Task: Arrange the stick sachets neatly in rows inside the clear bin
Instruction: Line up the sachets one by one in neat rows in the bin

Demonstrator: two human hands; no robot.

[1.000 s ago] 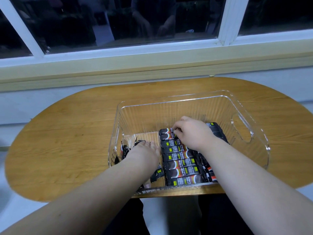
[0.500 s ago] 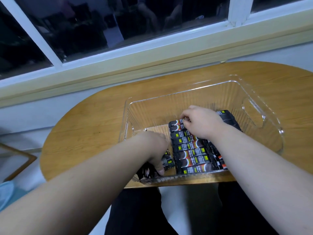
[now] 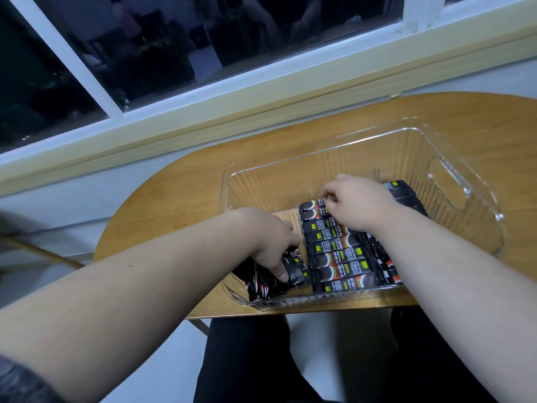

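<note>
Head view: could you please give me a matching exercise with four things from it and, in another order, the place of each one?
Things:
1. left hand
2. right hand
3. neat row of sachets
4. handle cutout

Places:
a. right end wall of the clear bin
b. far end of the row
c. on the loose sachets, near-left corner
d. middle of the bin floor

Pairs: 1-c, 2-b, 3-d, 4-a

The left hand [image 3: 271, 245] and right hand [image 3: 360, 203] hide parts of the sachets [image 3: 340, 257].
</note>
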